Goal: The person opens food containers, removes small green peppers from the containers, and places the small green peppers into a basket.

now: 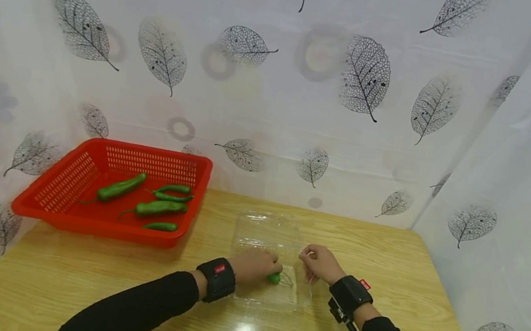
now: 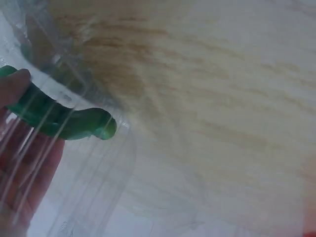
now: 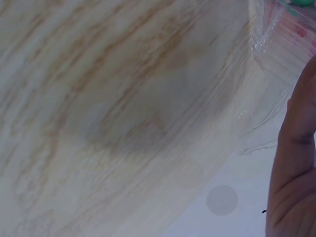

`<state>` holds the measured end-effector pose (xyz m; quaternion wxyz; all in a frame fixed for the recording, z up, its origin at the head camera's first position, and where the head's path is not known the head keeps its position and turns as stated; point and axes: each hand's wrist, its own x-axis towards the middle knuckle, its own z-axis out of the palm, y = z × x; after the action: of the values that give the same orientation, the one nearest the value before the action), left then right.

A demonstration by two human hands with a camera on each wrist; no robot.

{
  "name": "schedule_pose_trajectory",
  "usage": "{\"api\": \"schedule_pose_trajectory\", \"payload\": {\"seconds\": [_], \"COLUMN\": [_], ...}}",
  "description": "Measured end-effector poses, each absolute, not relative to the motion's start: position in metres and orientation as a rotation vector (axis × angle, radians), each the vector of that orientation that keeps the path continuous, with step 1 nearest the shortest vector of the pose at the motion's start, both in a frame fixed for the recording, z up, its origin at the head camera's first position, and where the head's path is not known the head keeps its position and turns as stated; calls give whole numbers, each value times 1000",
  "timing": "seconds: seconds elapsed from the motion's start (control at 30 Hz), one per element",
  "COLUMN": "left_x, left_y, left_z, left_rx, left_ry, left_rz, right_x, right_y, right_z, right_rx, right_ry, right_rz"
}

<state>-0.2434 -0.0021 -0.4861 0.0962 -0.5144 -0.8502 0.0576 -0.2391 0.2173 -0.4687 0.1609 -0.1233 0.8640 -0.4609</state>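
Observation:
A clear plastic box point(image 1: 252, 297) lies on the table with its hinged lid point(image 1: 266, 225) laid back. My left hand point(image 1: 252, 266) is over the box and grips a green pepper point(image 1: 274, 277). In the left wrist view the thumb lies on this pepper point(image 2: 81, 123), seen through the box's ribbed clear wall. My right hand point(image 1: 323, 264) pinches the right rim of the box between thumb and fingers. At the right wrist view's edge, part of the box point(image 3: 279, 47) and the thumb side of my right hand point(image 3: 296, 163) show; the fingertips are out of that view.
To the left stands a red plastic basket point(image 1: 104, 230) holding several green peppers, among them a large one point(image 1: 121, 187). The wood-grain table point(image 1: 387, 254) ends at a white curtain point(image 1: 273, 115) with leaf prints, behind and to the right.

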Motion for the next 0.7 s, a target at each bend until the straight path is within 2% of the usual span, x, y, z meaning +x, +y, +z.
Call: {"api": "schedule_pose_trajectory", "payload": {"seconds": [0.17,0.47,0.7], "left_x": [-240,-239,-248], "left_y": [-6,-23,-50], "left_z": [-469,-413,-370], "left_rx": [-1523,-1442,-1476], "left_ry": [-2472,-2398,-2537], "left_rz": [175,125,-165], "right_x": [-238,-239,-238], "right_y": [217,216,216], "right_z": [-467,-467,-465], "right_rx": [-356,-303,-328], "right_ry": [2467,2480,2486], "right_rz": [-1321,-1298,-1305]}}
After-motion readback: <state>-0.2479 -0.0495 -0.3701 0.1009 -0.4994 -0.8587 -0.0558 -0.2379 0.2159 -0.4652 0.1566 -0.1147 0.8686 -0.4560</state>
